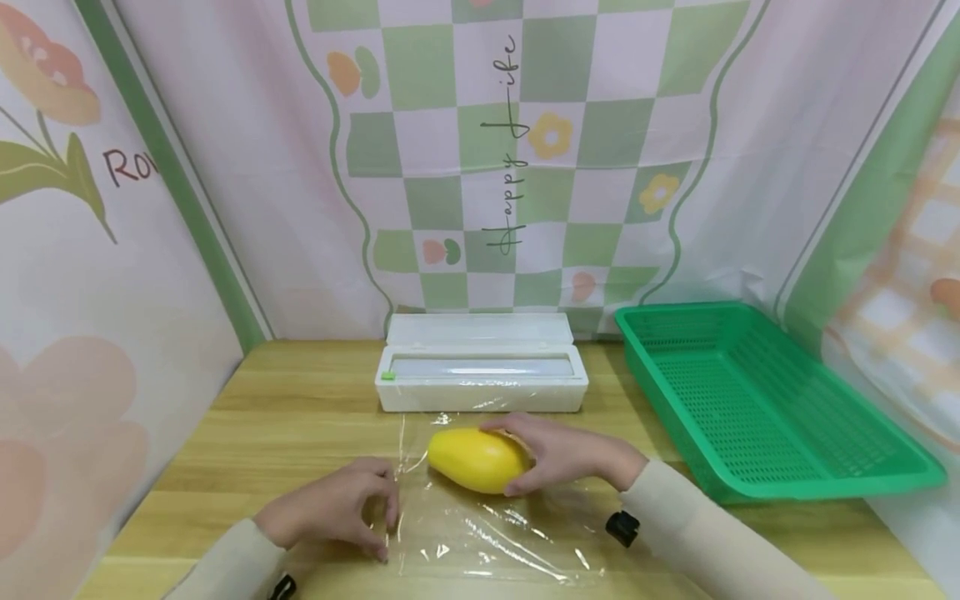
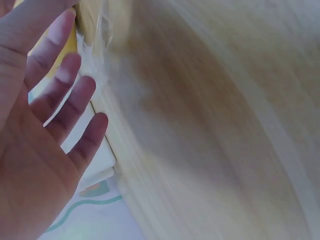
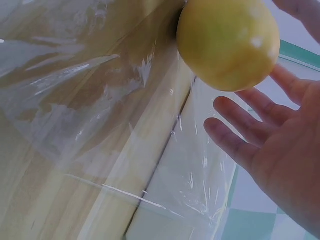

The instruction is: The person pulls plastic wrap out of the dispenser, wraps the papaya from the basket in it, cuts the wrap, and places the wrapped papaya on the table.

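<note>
A smooth yellow oval fruit lies over a sheet of clear cling film spread on the wooden table. My right hand holds the fruit's right end, thumb on the near side and fingers on the far side. In the right wrist view, the rounded end of the fruit shows close to the fingertips. At the film's left edge is my left hand, its fingers loosely bent and apart with nothing gripped between them. The film runs back to a white cling film dispenser with its lid raised.
To the right stands a green perforated plastic basket, near my right forearm. A patterned cloth hangs behind the dispenser. The wooden table extends left of the film. Each sleeve has a black clip near its wrist.
</note>
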The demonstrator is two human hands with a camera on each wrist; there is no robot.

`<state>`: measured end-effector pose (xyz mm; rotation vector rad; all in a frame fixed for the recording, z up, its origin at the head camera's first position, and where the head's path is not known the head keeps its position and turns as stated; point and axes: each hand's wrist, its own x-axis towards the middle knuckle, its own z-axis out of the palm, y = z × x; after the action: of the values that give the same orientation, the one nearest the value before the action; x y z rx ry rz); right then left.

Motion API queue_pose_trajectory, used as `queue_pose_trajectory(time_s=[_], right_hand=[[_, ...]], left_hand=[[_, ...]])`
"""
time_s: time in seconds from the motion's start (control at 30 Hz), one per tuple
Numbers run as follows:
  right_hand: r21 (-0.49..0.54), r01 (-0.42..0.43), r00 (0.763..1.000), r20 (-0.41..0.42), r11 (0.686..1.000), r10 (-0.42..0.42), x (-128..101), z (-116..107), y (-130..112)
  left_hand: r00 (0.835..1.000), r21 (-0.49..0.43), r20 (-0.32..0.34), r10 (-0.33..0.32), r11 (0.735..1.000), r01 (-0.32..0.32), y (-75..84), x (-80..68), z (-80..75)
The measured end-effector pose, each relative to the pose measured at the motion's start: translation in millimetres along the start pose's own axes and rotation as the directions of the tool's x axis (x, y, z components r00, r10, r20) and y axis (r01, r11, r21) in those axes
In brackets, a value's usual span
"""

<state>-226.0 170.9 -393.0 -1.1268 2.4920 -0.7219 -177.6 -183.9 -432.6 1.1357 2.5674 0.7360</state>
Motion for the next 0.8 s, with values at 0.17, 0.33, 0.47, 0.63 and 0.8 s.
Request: queue_pose_trajectory(time_s=[0.17, 0.33, 0.47, 0.63, 0.8], right_hand=[[0.028, -0.012, 1.000, -0.008, 1.000, 0.013, -1.7, 0.8, 0.7], [0.054, -0.027, 1.000, -0.010, 0.998, 0.027, -5.9, -0.6, 2.8], [0.065, -0.015, 1.000, -0.021, 0.998, 0.016, -9.7, -1.8, 5.7], [0.057, 0.000, 0.999, -0.047, 0.998, 0.003, -18.2, -1.9, 7.9], [0.050, -0.027, 0.995, -0.098, 0.998, 0.032, -32.7, 0.6, 12.2]], left_hand=[[0.997, -0.074, 0.059, 0.057, 0.996, -0.053, 0.8, 1.6, -1.2], [0.992, -0.133, 0.084, 0.098, 0.987, -0.087, 2.2, 1.1, -3.1], [0.989, -0.133, 0.091, 0.116, 0.986, -0.103, 1.2, 0.0, -3.2], [0.989, -0.137, 0.072, 0.128, 0.984, -0.117, -0.1, 0.9, -0.2], [0.986, -0.171, 0.123, 0.111, 0.981, -0.089, 3.3, 1.0, 4.6]])
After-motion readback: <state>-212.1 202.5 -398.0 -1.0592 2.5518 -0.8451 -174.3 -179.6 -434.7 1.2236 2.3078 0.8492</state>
